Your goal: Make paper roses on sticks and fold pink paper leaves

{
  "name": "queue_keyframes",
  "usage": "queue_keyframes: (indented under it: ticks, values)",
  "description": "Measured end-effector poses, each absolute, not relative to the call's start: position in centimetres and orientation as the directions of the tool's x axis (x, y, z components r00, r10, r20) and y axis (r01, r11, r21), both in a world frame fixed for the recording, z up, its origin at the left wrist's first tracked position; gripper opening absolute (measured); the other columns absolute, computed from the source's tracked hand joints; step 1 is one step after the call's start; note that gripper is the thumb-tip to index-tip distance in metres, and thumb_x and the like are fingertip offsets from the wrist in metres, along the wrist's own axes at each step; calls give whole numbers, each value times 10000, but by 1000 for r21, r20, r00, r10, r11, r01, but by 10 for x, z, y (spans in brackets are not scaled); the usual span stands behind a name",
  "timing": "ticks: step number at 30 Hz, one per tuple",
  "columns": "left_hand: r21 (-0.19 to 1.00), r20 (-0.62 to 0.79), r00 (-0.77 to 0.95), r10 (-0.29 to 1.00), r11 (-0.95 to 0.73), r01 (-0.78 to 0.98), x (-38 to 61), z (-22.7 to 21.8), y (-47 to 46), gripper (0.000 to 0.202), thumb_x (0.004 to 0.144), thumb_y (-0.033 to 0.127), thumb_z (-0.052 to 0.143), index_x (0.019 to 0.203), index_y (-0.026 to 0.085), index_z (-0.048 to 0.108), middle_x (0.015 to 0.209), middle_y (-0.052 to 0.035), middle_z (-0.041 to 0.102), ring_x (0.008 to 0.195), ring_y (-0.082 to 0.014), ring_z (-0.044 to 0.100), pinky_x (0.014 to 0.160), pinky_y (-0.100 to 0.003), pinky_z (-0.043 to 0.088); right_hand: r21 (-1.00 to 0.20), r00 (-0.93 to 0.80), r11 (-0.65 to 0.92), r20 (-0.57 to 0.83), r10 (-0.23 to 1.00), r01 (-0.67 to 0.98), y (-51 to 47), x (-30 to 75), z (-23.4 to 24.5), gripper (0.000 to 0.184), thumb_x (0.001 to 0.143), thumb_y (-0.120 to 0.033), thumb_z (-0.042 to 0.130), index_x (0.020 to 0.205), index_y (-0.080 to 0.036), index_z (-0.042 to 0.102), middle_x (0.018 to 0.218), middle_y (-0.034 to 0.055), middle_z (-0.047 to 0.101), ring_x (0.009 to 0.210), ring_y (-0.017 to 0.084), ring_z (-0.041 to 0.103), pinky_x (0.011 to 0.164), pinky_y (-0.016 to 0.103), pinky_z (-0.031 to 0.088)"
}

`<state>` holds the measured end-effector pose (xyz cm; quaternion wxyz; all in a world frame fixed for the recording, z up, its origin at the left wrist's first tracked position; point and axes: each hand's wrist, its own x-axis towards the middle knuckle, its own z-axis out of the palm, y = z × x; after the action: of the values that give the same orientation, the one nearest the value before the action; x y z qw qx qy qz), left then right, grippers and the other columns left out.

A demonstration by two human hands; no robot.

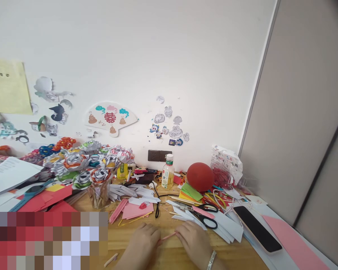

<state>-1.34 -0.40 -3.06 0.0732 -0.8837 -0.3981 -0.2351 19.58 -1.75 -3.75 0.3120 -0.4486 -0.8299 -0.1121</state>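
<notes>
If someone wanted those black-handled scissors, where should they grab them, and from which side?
Best by the nearer black loop of the scissors, probably with the right hand from the near right. Both loops lie toward the right, while the blades point left among white paper; a pink piece lies across the handles.

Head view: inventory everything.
Paper flowers: many, whitish, left
Bottle: 1, clear, back
Balloon: 1, red, back right
Bag: 1, whitish, back right
Scissors: 1, black-handled, right
Phone: 1, black, right
Watch: 1, blue, left
Fan cutout: 1, white, wall
Stickers: many, mixed, wall
Sheet: 1, yellow, wall
Sockets: 2, brown, wall
Loose paper: many, mixed, tabletop
Clutter: uncountable, mixed, tabletop
Strip: 1, pink, front
Bracelet: 1, silvery, right
Left grip: 1, on strip
Right grip: 1, on strip
</notes>
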Motion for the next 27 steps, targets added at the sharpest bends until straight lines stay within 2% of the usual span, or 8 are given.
queue_keyframes:
  ticks: [7, 15, 22, 27]
  values:
    - [40, 354, 555, 753, -605, 795, -15, -27, -1, 159, 834, 120, 528, 709, 187, 599, 736, -23, 666, 690, -179, 593, 642, -266, 401, -92, -389, 563, 631, 671, 821, -17, 197, -36, 204, 919, -204, 428, 784, -215, 581, 736, 6, 643, 693, 184, 584, 622, 269, 387]
    - [25, 475, 517, 712, -599, 801, -20, -34, 6, 159, 830, 98, 515, 731, 193, 594, 737, -20, 652, 690, -181, 593, 647, -271, 417, -89, -404, 572, 619, 674, 816, -19, 195, -35, 200, 923, -227, 414, 800, -222, 572, 712, 1, 645, 669, 179, 585, 616, 272, 373]
    - [63, 436, 497, 750, -576, 815, -20, -36, 5, 165, 809, 63, 526, 715, 183, 588, 757, -33, 654, 706, -187, 590, 648, -273, 412, -90, -393, 565, 630, 670, 820, -19, 195, -34, 221, 940, -237, 390, 808, -219, 565, 710, 0, 651, 655, 170, 592, 602, 264, 366]
    - [72, 427, 544, 722, -627, 775, -19, -28, 2, 149, 859, 147, 511, 767, 189, 621, 785, -39, 669, 723, -193, 596, 667, -284, 426, -53, -403, 544, 613, 680, 837, -16, 196, -39, 247, 934, -204, 384, 785, -222, 579, 666, -5, 637, 625, 165, 585, 574, 259, 354]
